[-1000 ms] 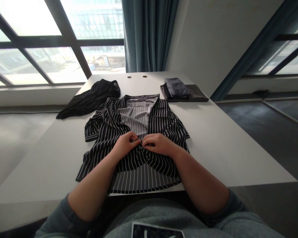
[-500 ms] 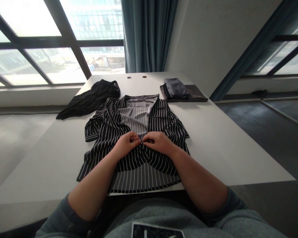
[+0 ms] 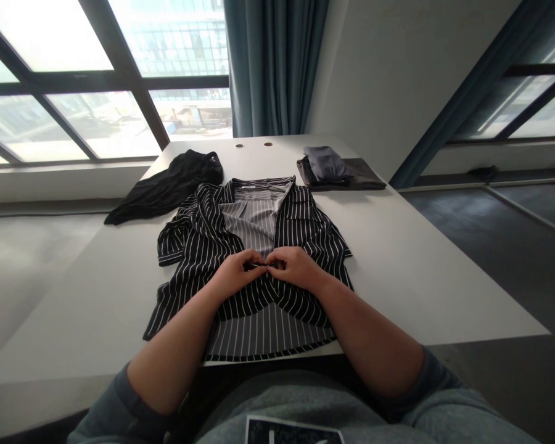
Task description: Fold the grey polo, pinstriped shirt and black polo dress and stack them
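**A:** What's on the far left?

**B:** A large window (image 3: 74,80) with dark frames. Below it, on the table (image 3: 398,277), a crumpled black garment (image 3: 166,190) lies just beside the collar of a black pinstriped shirt (image 3: 189,246).

**A:** And the person's hands?

**B:** The left hand (image 3: 234,275) rests on the shirt's front with its fingers (image 3: 253,259) curled and pinched closed on the fabric at the front edge. The right hand (image 3: 296,269) mirrors it from the other side, its fingers (image 3: 278,259) pinched the same way. The 2 sets of fingertips nearly touch at the middle of the shirt, and whatever thin dark detail lies between them is too small to tell.

**A:** Where exactly is the shirt?

**B:** It lies flat in the middle of the table, collar pointing away from the person and hem near the table's near edge. Its fronts part above the hands, showing a grey striped lining (image 3: 254,222).

**A:** What's further right?

**B:** Past the collar, well apart from the shirt, a folded grey cloth (image 3: 326,163) sits on a folded dark brown garment (image 3: 356,176). Beyond the table's right edge is a dark floor (image 3: 504,259), with another window (image 3: 513,105) above it.
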### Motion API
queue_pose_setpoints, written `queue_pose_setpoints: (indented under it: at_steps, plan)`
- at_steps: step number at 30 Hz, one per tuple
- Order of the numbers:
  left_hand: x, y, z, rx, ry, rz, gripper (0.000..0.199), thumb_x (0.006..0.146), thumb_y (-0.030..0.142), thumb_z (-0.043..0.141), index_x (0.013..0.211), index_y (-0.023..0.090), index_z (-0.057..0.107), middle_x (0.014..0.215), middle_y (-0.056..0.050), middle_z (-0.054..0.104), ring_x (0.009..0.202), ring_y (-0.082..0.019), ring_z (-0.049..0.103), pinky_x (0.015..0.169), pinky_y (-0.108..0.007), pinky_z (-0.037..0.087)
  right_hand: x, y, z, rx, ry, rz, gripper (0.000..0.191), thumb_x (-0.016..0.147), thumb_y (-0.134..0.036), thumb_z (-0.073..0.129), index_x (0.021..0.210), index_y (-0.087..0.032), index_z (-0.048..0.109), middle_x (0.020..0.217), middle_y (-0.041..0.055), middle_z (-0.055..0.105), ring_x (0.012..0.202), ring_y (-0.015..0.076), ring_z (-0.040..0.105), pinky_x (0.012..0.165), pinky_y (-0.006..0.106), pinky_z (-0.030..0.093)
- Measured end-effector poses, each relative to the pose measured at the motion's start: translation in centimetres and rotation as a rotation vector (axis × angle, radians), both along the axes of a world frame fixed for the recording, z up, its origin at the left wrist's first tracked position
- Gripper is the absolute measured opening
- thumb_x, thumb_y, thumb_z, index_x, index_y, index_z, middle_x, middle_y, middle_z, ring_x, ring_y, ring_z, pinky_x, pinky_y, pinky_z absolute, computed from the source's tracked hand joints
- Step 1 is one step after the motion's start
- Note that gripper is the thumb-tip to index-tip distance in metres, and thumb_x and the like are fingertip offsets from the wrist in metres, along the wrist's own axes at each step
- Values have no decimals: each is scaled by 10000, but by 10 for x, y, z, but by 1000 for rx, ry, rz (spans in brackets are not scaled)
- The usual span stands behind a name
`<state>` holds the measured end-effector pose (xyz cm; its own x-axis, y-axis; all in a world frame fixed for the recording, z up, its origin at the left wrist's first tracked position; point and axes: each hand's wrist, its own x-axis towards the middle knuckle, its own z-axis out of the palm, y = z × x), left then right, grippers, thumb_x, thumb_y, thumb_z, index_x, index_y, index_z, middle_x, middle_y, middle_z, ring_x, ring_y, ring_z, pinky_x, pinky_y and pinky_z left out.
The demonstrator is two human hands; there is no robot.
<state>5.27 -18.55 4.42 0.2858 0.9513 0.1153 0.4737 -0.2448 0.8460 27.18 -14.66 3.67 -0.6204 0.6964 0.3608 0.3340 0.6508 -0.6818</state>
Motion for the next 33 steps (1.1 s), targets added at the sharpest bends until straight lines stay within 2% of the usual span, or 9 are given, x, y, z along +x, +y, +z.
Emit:
queue_pose_setpoints:
  at_steps: [7,14,25,33]
  plan:
    - [1,-2,5,78,117,28,97,905,287,653,898,217,721,852,15,751,770,-150,666,755,-264,492,0,2,-1,-152,29,-22,129,865,-205,737,972,-172,800,891,39,776,737,146,689,732,263,546]
    - [1,-2,3,67,128,40,134,921,323,629,900,209,696,839,14,731,715,-137,616,668,-252,441,5,4,3,-258,22,37,232,877,-175,649,1039,-163,815,885,33,788,762,150,716,751,263,545]
    - [1,-2,-1,89,84,-9,98,937,270,627,918,207,699,873,6,742,800,-153,669,743,-267,474,6,5,6,-406,26,-4,217,874,-325,709,973,-161,812,798,23,755,721,150,669,686,262,493]
    - [3,-3,0,210,157,-51,86,943,203,608,910,203,688,877,-9,746,787,-157,678,736,-272,476,3,5,7,-452,24,-40,220,843,-363,707,898,-166,791,800,31,736,721,156,632,686,278,469]
